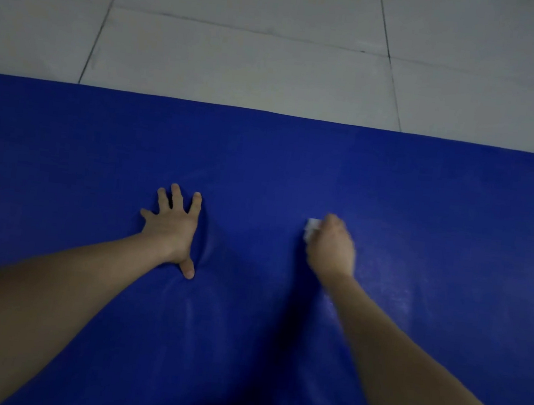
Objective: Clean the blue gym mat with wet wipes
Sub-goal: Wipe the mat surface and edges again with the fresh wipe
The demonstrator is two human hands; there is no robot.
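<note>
Mat (279,170): L hand (172,228) flat, R hand (331,248) grips wipe (312,227).

Floor (274,54): large pale grey tiles fill the upper part of the view. Thin dark grout lines (104,17) cross it, one nearly level and others slanting away. A small dark speck (362,51) sits on the level line. A narrow strip of floor shows at lower right.
</note>
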